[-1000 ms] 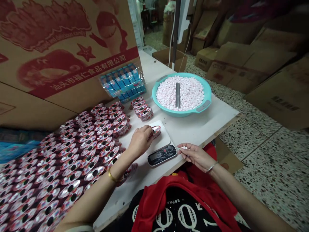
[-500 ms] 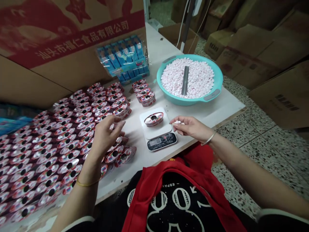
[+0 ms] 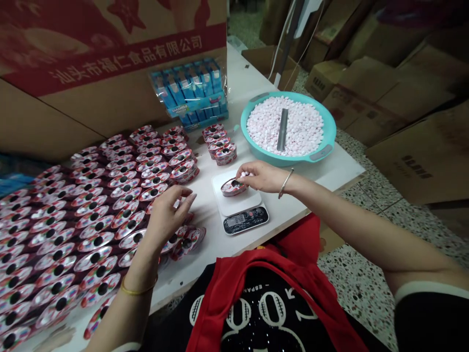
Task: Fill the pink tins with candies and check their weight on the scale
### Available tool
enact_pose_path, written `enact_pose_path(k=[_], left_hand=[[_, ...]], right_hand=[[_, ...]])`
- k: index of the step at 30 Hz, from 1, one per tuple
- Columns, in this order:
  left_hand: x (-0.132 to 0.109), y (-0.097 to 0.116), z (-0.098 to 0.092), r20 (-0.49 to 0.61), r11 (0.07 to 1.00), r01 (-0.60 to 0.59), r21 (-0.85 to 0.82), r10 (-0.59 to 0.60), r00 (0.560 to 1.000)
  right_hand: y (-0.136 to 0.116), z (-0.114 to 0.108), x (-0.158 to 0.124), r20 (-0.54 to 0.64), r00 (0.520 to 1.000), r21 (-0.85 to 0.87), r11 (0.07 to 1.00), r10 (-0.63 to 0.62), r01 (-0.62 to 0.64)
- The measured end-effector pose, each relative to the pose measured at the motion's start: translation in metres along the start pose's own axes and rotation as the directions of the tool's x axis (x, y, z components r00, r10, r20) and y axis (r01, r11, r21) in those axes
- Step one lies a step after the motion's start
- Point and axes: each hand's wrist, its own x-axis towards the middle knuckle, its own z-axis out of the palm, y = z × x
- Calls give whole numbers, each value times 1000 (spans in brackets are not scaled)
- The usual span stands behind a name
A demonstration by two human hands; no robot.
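My right hand (image 3: 262, 177) pinches a few small white candies (image 3: 246, 174) right at the hole of an oval, red-and-white printed container (image 3: 231, 188). This container lies on the white plate of a kitchen scale (image 3: 244, 220), whose display is lit but hard to read. To the left, my left hand (image 3: 171, 211) hovers by the rows of like oval containers (image 3: 95, 228); its thumb and fingers are apart, with nothing seen in them. Behind the scale a short row of the same containers (image 3: 225, 154) stands.
A turquoise basin (image 3: 252, 145) full of white candies stands at the back right, a grey metal scoop (image 3: 282, 129) lying in it. Blue packs (image 3: 190, 93) in clear wrap lean by a large carton (image 3: 120, 105). Cartons (image 3: 417, 146) stand on the floor at right.
My right hand has moved left with the candies, from beside the scale to the container's hole. My left hand has shifted slightly to the right and down in view.
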Motion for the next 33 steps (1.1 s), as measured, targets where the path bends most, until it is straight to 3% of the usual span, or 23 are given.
enact_pose_path(k=[5, 11, 13, 16, 19, 21, 27, 33], left_hand=[[0, -1, 4, 12, 1000, -21, 5, 21, 1000], [-1, -2, 4, 13, 1000, -12, 11, 11, 1000], [-1, -2, 3, 18, 1000, -8, 2, 8, 1000], [-2, -3, 1, 9, 1000, -4, -23, 4, 1000], [-3, -3, 0, 5, 998, 26, -50, -26, 1000], [-3, -3, 0, 15, 998, 37, -49, -36, 999], [5, 5, 4, 43, 1000, -7, -28, 8, 999], [21, 20, 18, 61, 994, -103, -31, 105, 993]], right_hand=[[-11, 4, 4, 24, 1000, -234, 972, 13, -7], [-13, 6, 5, 3, 1000, -244, 970, 0, 1], [-10, 4, 6, -11, 1000, -150, 989, -11, 9], [-1, -2, 2, -8, 1000, 194, 981, 7, -5], [15, -12, -12, -5, 998, 586, 809, 57, -43], [30, -18, -25, -30, 992, 737, 673, 124, -62], [75, -13, -62, -46, 927, 895, 427, 373, -128], [92, 12, -72, -20, 906, 908, 386, 423, -161]])
